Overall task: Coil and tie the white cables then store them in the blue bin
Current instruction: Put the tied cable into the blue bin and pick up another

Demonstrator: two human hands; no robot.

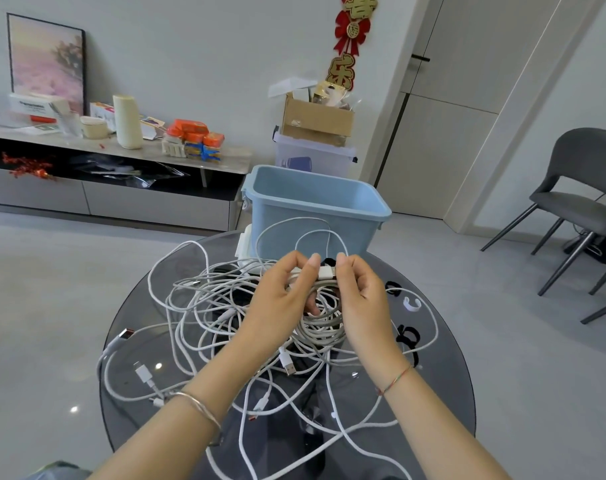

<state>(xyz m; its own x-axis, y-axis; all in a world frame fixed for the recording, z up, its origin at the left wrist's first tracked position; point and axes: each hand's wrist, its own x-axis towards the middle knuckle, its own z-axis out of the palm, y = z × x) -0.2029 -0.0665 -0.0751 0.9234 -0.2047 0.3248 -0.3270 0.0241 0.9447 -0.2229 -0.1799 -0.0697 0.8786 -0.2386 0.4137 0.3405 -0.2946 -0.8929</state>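
Both hands are up over the desk [447,393], fingertips almost meeting. The left hand [277,299] has thumb and forefinger curled in a pinch at the top of the coiled cable [320,323]; its other fingers are bent under and partly hidden behind the coil. The right hand [360,299] is also curled, its fingertips pinching the same bundle at the white plug [325,271], which sits crosswise between the two hands. Neither hand is spread open.

The coiled cable hangs below the fingertips between the palms as several tight, roughly round turns of off-white cable. Two slack loops rise above the fingertips, in front of the bin wall.

The loose cables [197,306] are a big white tangle on the desk, to the left of and beneath the hands and running back under both forearms, with several plugs sticking out. The blue bin [360,230] is just beyond the hands at the far edge of the desk, upright with its top open.

The black ties [407,336] lie on the desk just right of the right hand, with a white clip [411,303] near them. There is a bangle [197,407] on the left wrist and a string bracelet [395,377] on the right.
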